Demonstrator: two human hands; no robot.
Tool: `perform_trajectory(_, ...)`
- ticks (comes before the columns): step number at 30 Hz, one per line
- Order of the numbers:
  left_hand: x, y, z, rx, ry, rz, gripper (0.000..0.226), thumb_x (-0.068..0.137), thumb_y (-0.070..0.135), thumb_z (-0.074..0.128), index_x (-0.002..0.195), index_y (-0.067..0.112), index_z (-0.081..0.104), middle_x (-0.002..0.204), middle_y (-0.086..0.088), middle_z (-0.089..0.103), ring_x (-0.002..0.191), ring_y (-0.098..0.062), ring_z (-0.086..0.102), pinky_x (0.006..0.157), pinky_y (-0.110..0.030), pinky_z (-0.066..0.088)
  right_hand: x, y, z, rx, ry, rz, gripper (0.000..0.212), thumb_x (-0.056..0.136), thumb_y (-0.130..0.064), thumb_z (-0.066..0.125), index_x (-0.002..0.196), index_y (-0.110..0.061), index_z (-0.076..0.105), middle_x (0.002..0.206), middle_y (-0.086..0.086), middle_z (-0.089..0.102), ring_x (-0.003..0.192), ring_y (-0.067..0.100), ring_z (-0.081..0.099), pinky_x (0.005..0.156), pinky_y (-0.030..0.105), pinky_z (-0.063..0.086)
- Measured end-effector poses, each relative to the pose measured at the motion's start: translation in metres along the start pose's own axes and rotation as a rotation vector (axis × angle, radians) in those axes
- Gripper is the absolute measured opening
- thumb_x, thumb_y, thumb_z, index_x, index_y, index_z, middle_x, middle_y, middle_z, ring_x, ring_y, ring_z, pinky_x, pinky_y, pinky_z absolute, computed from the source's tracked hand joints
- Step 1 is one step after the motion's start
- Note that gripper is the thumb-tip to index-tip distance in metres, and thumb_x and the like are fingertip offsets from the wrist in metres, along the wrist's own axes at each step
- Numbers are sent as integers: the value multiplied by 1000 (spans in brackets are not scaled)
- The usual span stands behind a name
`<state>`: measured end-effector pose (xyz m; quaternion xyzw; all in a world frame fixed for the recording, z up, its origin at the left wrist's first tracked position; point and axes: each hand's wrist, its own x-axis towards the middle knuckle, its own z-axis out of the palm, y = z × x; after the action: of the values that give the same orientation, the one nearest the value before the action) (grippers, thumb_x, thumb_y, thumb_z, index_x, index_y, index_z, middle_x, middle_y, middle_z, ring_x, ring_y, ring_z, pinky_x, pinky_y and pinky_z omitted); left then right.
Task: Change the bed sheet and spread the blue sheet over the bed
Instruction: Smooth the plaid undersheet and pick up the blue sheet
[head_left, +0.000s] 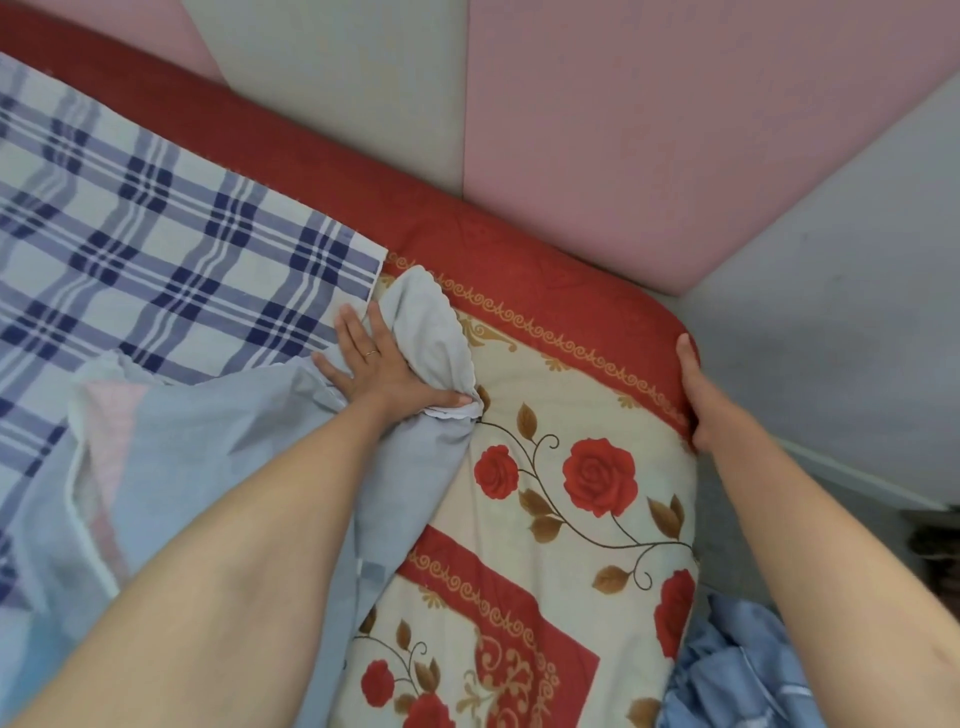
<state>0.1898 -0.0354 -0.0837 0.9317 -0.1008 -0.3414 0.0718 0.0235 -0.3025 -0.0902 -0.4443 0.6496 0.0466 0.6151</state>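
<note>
A light blue sheet (218, 457) with a white scalloped hem lies bunched across the bed's left half, under my left forearm. My left hand (379, 369) rests on it with fingers spread flat, and a fold of the sheet is caught between thumb and palm. The mattress (571, 395) shows a cream cover with red roses and a red border. My right hand (693, 395) grips the mattress's far right corner, thumb on top and fingers hidden over the edge.
A blue-and-white plaid sheet (156, 234) covers the bed's far left. Pink and grey padded wall panels (623, 130) stand behind the bed. Crumpled blue cloth (737, 670) hangs at the bed's near right side. Grey floor (831, 364) lies to the right.
</note>
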Motion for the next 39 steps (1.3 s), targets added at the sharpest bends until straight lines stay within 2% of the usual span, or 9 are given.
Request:
perform_trajectory(4, 2, -1, 4, 8, 29, 11, 167, 31, 90, 64, 136, 13, -41, 144, -13, -45, 133, -27, -43, 102, -60, -23, 9, 3, -5, 197, -70, -277, 105, 39, -72, 81, 127, -19, 55, 110, 5, 71, 94, 21, 70, 78, 35, 57)
perform_trajectory(11, 7, -3, 10, 20, 66, 4, 170, 26, 91, 63, 134, 15, -44, 145, -13, -44, 133, -26, -42, 103, -61, -22, 1, -41, -10, 91, -324, -289, 30, 87, -34, 62, 112, -17, 63, 88, 3, 74, 75, 14, 71, 62, 27, 58)
perform_trajectory(17, 11, -4, 12, 5, 92, 9, 170, 26, 90, 64, 135, 15, -42, 145, -14, -43, 134, -26, -42, 102, -60, -24, 35, -8, -9, 103, 103, -368, 84, 59, -47, 84, 129, -12, 53, 115, 9, 65, 95, 23, 67, 82, 37, 57)
perform_trajectory(19, 9, -6, 14, 0, 110, 8, 169, 28, 90, 65, 136, 15, -41, 146, -14, -43, 134, -25, -41, 102, -60, -23, 38, 1, -13, 145, 52, -313, 104, 46, -68, 82, 130, -16, 50, 114, 7, 65, 95, 22, 68, 82, 38, 57)
perform_trajectory(22, 0, -6, 16, -41, 190, 14, 164, 34, 88, 67, 140, 16, -36, 150, -13, -37, 137, -25, -37, 103, -59, -23, 17, 26, -14, 91, -195, -209, 82, 63, -72, 67, 125, -18, 56, 109, 6, 70, 97, 20, 68, 81, 33, 56)
perform_trajectory(28, -56, 28, 50, -248, 392, -116, 111, 80, 45, 70, 150, 18, -12, 158, -13, -11, 146, -25, -13, 112, -56, -8, -19, 90, -33, -261, -115, -153, 111, 57, -80, 65, 142, -14, 40, 137, 4, 52, 123, 25, 52, 93, 27, 39)
perform_trajectory(33, -165, 38, 123, -388, 439, 247, 54, 90, 18, 57, 140, 21, 39, 153, -12, 16, 143, -27, 11, 117, -44, 7, -48, 133, -64, -758, -386, -221, 87, 76, -73, 56, 140, -15, 43, 137, 1, 52, 123, 20, 51, 100, 27, 38)
perform_trajectory(36, -263, 31, 162, -340, 70, 524, 58, 87, 47, 60, 138, 25, 43, 148, -1, 25, 139, -19, 20, 113, -34, 17, -50, 151, -112, -1508, -616, 32, 113, 46, -83, 49, 135, -14, 50, 138, 4, 52, 120, 21, 53, 106, 39, 39)
perform_trajectory(39, -320, 32, 193, -199, -206, 455, 88, 76, 67, 61, 148, 35, 20, 152, 9, 5, 140, -14, 7, 116, -37, 17, -68, 160, -143, -1860, -637, 29, 77, 76, -56, 54, 136, -8, 47, 141, 12, 48, 125, 27, 49, 107, 40, 36)
